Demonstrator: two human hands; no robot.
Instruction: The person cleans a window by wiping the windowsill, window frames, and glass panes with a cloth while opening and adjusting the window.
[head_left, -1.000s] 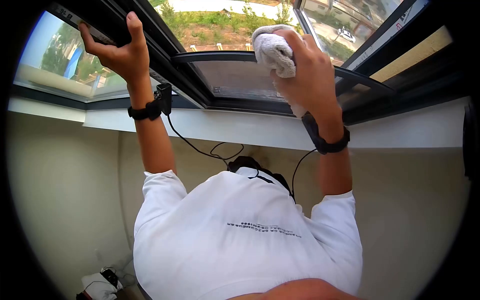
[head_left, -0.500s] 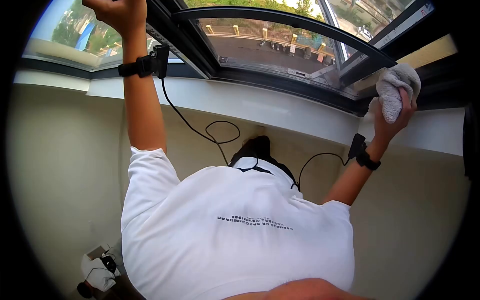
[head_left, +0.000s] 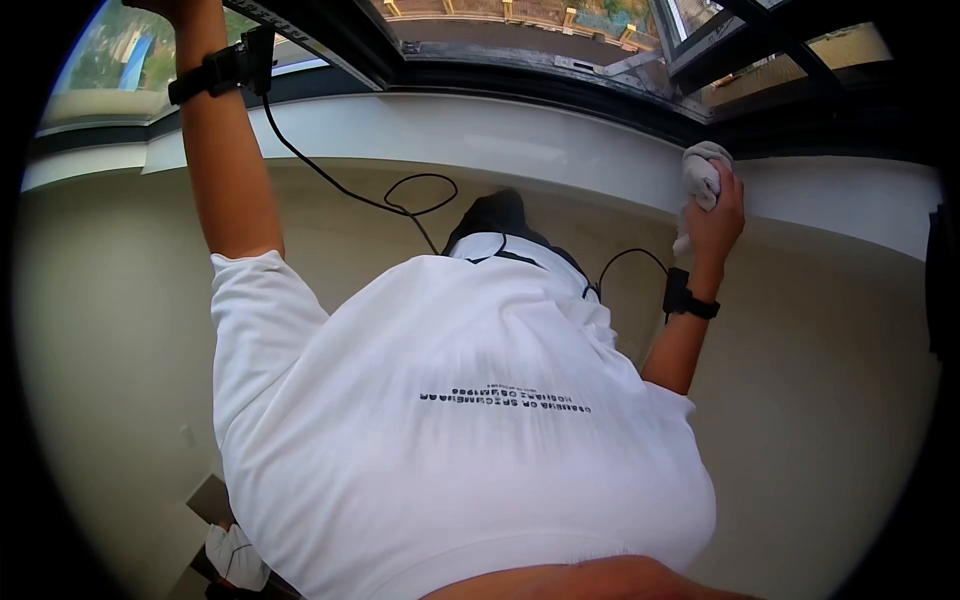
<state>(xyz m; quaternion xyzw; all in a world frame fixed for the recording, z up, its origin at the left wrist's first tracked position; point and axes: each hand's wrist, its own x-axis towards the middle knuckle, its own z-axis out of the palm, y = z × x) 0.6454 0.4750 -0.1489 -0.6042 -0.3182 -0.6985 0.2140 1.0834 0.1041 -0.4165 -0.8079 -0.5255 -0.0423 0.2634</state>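
Note:
A light grey cloth is bunched in my right hand, whose fingers are closed around it. Part of the cloth hangs down beside the wrist. This hand is at the white window sill, just below the corner of the dark window frame. At the top left, my left hand is mostly cut off by the picture's edge, close to the left window pane. Its fingers are out of sight.
Each wrist has a black strap with a small device, and a black cable loops from the left one toward my waist. An opened window sash stands at the upper right. Behind me, at the lower left, another person's white-clothed body shows.
My right hand has come off the window frame's right side, moving left and down to the sill with the cloth. The view has shifted, leaving less of my left hand in it.

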